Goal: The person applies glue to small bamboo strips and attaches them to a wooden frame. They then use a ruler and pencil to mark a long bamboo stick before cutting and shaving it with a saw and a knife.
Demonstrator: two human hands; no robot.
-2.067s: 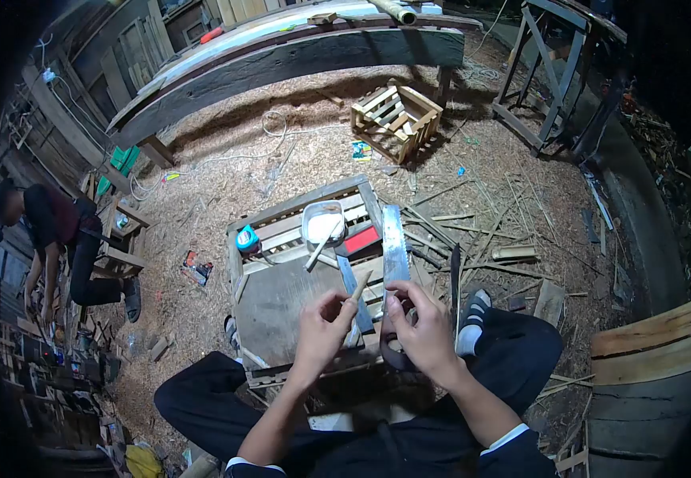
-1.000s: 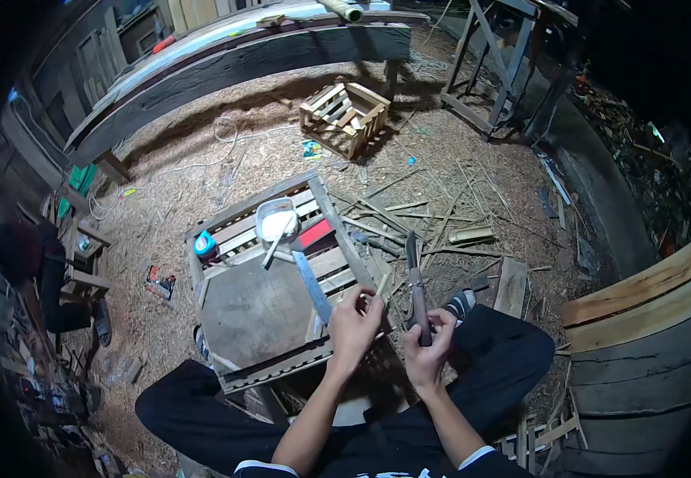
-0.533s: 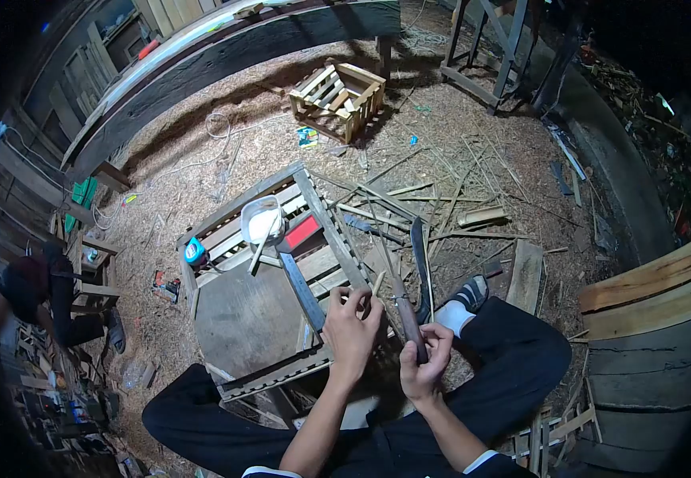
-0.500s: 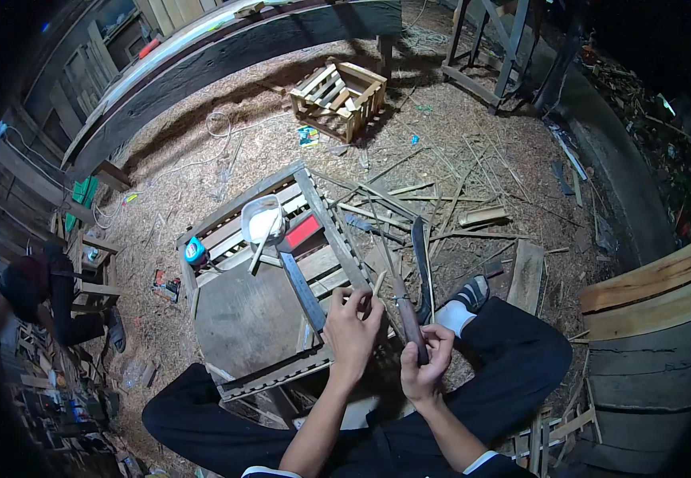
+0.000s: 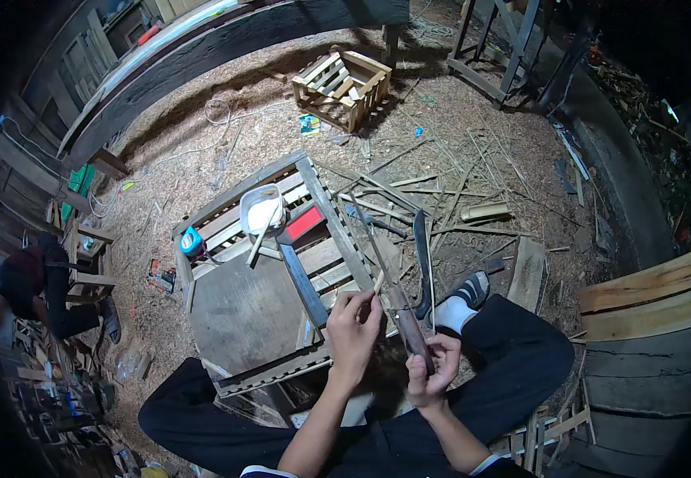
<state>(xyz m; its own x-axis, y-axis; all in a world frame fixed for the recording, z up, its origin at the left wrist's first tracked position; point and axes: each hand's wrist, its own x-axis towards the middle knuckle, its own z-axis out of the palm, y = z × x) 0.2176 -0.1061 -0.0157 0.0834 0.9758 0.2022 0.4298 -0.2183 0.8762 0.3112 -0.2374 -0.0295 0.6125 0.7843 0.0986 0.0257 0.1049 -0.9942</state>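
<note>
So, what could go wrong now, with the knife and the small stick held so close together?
The left hand pinches the thin pale wooden stick right against the long knife with a brown wooden handle, held in the right hand: a slip could cut that hand. A second, dark curved blade lies loose on the ground beside the foot in a white sock, so shifting the leg might meet it.

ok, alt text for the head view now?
A seated person's left hand pinches a thin stick while the right hand grips a knife, blade pointing away, at the edge of a slatted wooden crate holding a white tub. Sawdust and wood strips cover the ground; another person crouches at far left.
</note>
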